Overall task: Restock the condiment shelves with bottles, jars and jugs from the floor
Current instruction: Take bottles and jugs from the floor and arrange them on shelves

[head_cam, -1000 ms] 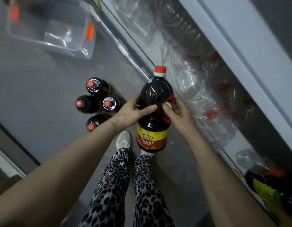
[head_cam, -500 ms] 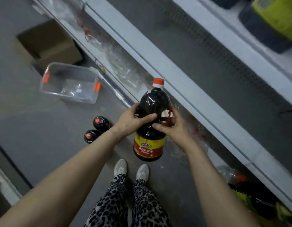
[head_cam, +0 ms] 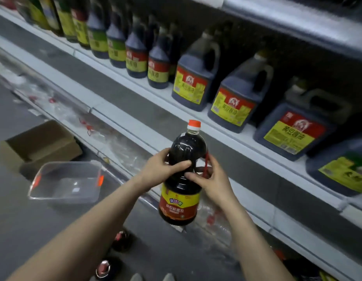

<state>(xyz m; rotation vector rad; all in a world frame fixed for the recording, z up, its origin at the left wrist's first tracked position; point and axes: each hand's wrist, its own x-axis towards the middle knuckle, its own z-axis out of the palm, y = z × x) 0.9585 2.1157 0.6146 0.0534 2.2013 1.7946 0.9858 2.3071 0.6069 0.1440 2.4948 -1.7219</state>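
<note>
I hold a big dark sauce bottle (head_cam: 182, 179) upright in front of me; it has an orange cap and a red and yellow label. My left hand (head_cam: 161, 169) grips its shoulder from the left. My right hand (head_cam: 212, 179) grips it from the right, fingers by the red carry handle. The bottle hangs in the air in front of the white shelf edge (head_cam: 135, 126). Two more dark bottles (head_cam: 115, 254) with red caps stand on the floor below my arms.
The shelf above holds a row of dark jugs (head_cam: 232, 100) and tall bottles (head_cam: 135, 55) with yellow and red labels. Crumpled clear plastic (head_cam: 123, 147) lies on the lowest shelf. A clear plastic tub (head_cam: 66, 181) and an open cardboard box (head_cam: 38, 145) sit on the grey floor at left.
I have lifted the bottle higher with both hands. My view has swung up from the floor to the stocked shelf, and the floor bottles have dropped to the bottom of the picture.
</note>
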